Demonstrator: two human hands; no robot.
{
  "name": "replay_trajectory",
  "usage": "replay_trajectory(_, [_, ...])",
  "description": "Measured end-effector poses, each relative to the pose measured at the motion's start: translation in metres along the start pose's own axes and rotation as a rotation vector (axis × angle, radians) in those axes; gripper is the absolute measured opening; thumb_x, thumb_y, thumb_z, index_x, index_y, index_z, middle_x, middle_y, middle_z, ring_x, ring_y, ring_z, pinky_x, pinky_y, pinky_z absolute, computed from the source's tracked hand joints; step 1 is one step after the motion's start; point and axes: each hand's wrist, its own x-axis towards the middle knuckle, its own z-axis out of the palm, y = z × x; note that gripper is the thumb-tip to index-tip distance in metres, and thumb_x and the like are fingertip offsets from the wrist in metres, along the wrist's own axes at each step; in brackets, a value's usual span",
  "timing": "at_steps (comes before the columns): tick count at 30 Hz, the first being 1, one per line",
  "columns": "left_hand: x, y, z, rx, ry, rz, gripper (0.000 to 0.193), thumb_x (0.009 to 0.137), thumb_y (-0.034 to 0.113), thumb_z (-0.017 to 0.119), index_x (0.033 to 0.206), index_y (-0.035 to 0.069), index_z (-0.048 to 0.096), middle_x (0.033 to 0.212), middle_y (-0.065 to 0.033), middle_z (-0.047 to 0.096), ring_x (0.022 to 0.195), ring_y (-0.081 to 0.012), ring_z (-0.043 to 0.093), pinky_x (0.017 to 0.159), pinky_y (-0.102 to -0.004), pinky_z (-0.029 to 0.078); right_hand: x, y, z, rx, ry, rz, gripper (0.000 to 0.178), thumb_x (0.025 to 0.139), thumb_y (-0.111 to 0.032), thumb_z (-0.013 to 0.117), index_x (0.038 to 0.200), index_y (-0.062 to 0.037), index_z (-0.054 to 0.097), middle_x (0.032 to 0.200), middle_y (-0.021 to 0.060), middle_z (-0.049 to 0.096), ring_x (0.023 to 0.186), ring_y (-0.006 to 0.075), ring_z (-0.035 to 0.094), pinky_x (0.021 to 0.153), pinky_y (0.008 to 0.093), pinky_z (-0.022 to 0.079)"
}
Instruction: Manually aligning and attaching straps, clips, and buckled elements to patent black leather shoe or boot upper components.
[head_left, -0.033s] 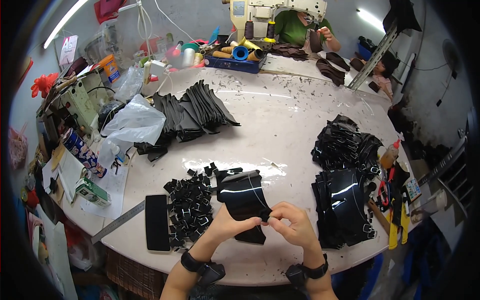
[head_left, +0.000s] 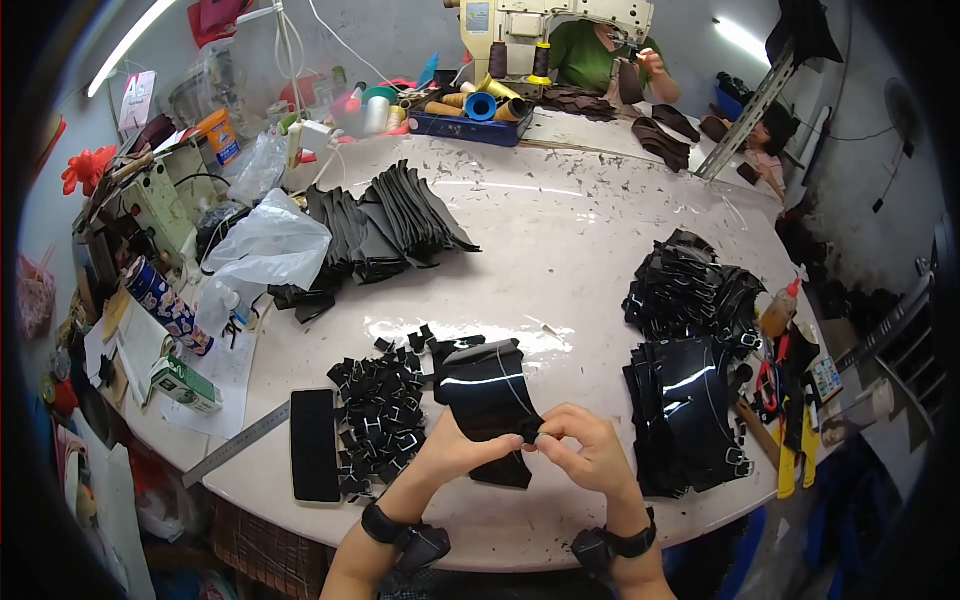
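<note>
A glossy black leather piece lies on the table in front of me, a thin pale line running down its right part. At its right edge my left hand and my right hand meet, thumbs and fingers pinched together on a small dark part. My fingertips hide most of that small part. Just left of my left hand is a heap of short black straps with metal buckles. To the right of my right hand lies a stack of similar black leather pieces, several buckles along its right edge.
A phone and a steel ruler lie left of the buckle heap. Dark leather panels are stacked behind, beside a plastic bag. More black pieces, a bottle and tools stand right. A person works at a sewing machine across.
</note>
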Motion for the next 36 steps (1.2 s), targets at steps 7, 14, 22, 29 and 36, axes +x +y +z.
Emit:
replay_trajectory(7, [0.000, -0.006, -0.003, 0.086, 0.011, 0.047, 0.040, 0.064, 0.002, 0.071, 0.101, -0.001, 0.056, 0.092, -0.0044, 0.060, 0.082, -0.0102, 0.056, 0.076, -0.0250, 0.045, -0.001, 0.002, 0.006, 0.070, 0.048, 0.013, 0.005, 0.077, -0.003, 0.057, 0.076, 0.0013, 0.057, 0.077, 0.0080, 0.056, 0.064, 0.0140, 0.058, 0.058, 0.0238, 0.046])
replay_trajectory(14, [-0.001, -0.009, 0.003, 0.189, 0.065, 0.075, 0.037, 0.064, 0.003, 0.068, 0.098, -0.001, 0.056, 0.088, -0.0042, 0.060, 0.078, -0.0096, 0.056, 0.071, -0.0242, 0.047, 0.001, -0.001, 0.010, 0.043, 0.090, 0.036, 0.005, 0.077, -0.002, 0.057, 0.074, 0.0017, 0.056, 0.077, 0.0080, 0.057, 0.063, 0.0137, 0.060, 0.058, 0.0235, 0.048])
replay_trajectory(22, [0.000, -0.009, 0.010, 0.271, 0.177, 0.234, 0.019, 0.064, 0.005, 0.063, 0.083, 0.001, 0.062, 0.076, -0.0049, 0.064, 0.069, -0.0096, 0.059, 0.063, -0.0242, 0.049, -0.003, 0.005, 0.016, 0.021, 0.158, 0.124, 0.005, 0.074, 0.001, 0.059, 0.077, 0.0022, 0.054, 0.074, 0.0072, 0.060, 0.066, 0.0132, 0.062, 0.059, 0.0226, 0.048])
replay_trajectory(29, [-0.001, -0.007, 0.012, 0.346, 0.107, 0.153, 0.021, 0.066, 0.006, 0.062, 0.086, 0.002, 0.063, 0.077, -0.0068, 0.065, 0.070, -0.0104, 0.061, 0.064, -0.0245, 0.049, -0.004, 0.008, 0.014, -0.022, 0.166, 0.071, 0.014, 0.071, -0.004, 0.063, 0.081, 0.0007, 0.055, 0.069, 0.0076, 0.057, 0.058, 0.0123, 0.054, 0.055, 0.0233, 0.045])
replay_trajectory(36, [-0.008, -0.010, 0.008, 0.398, 0.077, 0.216, 0.025, 0.071, 0.003, 0.064, 0.095, -0.001, 0.060, 0.085, -0.0062, 0.064, 0.078, -0.0116, 0.059, 0.071, -0.0258, 0.048, 0.001, 0.004, 0.021, -0.207, 0.234, -0.062, 0.011, 0.072, 0.000, 0.057, 0.080, -0.0005, 0.050, 0.068, 0.0086, 0.049, 0.054, 0.0178, 0.050, 0.049, 0.0275, 0.041])
